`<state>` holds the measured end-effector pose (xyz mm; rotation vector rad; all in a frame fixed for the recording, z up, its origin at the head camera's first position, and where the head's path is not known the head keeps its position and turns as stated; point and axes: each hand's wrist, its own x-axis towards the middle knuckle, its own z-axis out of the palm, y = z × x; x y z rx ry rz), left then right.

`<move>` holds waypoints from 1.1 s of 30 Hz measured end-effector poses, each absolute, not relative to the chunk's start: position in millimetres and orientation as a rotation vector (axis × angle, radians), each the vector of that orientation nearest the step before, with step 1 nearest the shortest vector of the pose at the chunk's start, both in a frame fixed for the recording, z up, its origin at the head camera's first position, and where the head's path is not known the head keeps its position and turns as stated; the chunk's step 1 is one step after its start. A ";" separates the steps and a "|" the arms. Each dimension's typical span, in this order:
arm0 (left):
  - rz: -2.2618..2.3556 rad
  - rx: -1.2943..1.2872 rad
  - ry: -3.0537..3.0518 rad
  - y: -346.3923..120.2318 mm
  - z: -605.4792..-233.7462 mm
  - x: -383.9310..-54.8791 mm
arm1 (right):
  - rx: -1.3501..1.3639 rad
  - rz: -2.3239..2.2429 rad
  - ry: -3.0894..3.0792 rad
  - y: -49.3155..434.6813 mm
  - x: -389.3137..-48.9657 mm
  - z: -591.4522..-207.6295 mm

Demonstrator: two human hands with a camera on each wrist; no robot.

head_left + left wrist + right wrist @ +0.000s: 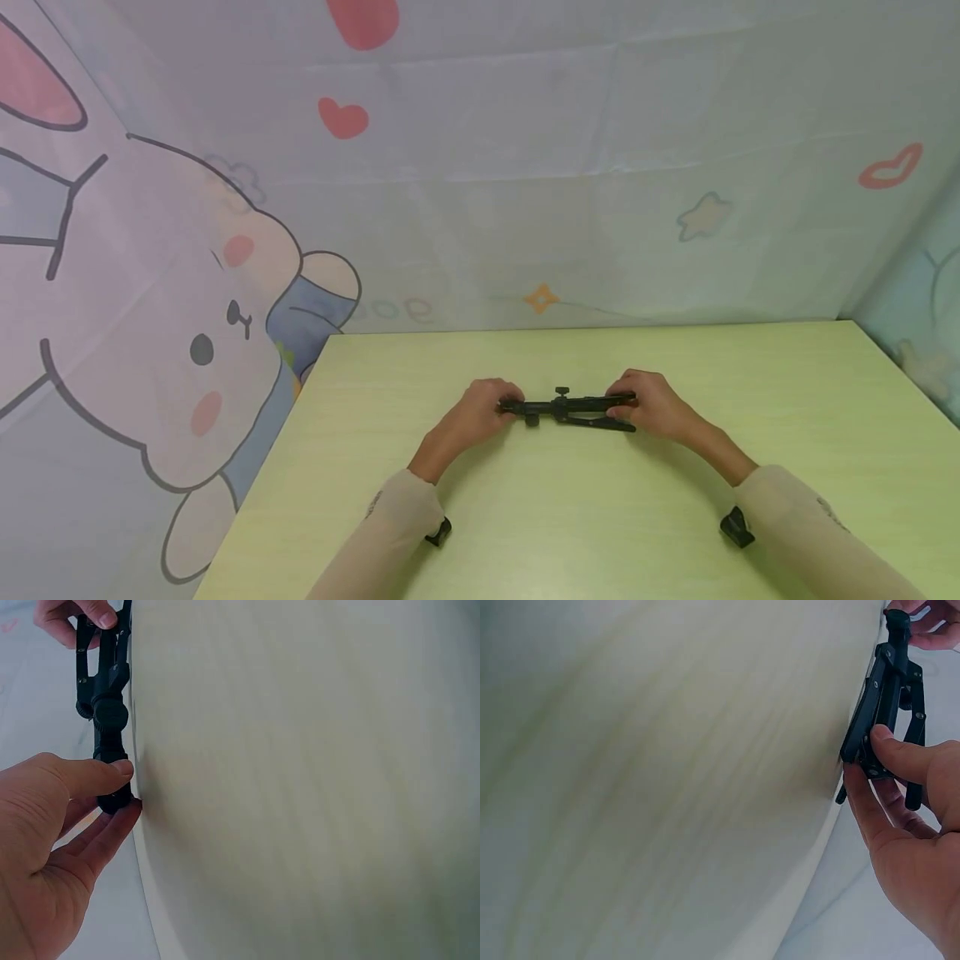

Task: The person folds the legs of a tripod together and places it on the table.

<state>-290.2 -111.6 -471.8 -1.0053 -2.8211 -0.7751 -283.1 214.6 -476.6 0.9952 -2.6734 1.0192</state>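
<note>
A small black tripod (559, 407) lies sideways between the two hands, over the middle of the table, its legs pointing right and slightly spread. My left hand (486, 408) pinches its head end; in the left wrist view the thumb and fingers (112, 832) close around the rounded tip. At the leg end, my right hand (651, 403) grips the tripod, with the thumb on one side and fingers on the other in the right wrist view. Small knobs (562, 390) stick out near the tripod's middle. Part of the legs is hidden by the right hand.
The pale yellow-green table (585, 525) reaches back to a fabric backdrop (495, 217) printed with hearts, stars and a large rabbit. Dark wrist devices (737, 527) show beneath both sleeves.
</note>
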 end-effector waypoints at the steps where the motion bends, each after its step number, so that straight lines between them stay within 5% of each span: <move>1: -0.771 -1.005 -2.822 -111.4 -472.5 -290.6 | 0.998 1.013 -2.677 214.5 -283.1 -476.9; 33: -0.750 -0.956 -2.954 -117.2 -460.3 -286.0 | 0.979 1.057 -2.746 221.5 -286.1 -467.1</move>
